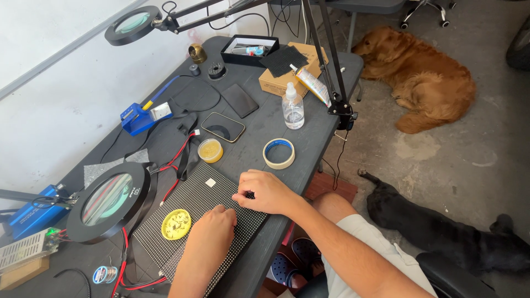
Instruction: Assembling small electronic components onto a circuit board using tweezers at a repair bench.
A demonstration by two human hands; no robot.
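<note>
Both hands rest on the LED matrix panel point(193, 221), a flat black board studded with fine dots that lies on the dark tabletop point(265, 124) at its near edge. The right hand point(265, 192) is curled, its fingertips pinched on something small and dark at the panel's upper right edge; what it is cannot be made out. The left hand point(212, 229) lies loosely closed, knuckles up, pressing on the panel's middle and holding nothing visible. Judging by its look, the panel is thin, stiff and light, with a fragile dotted face, so it is best gripped by its edges. A yellow dish point(176, 224) sits on it, just beside the left hand.
</note>
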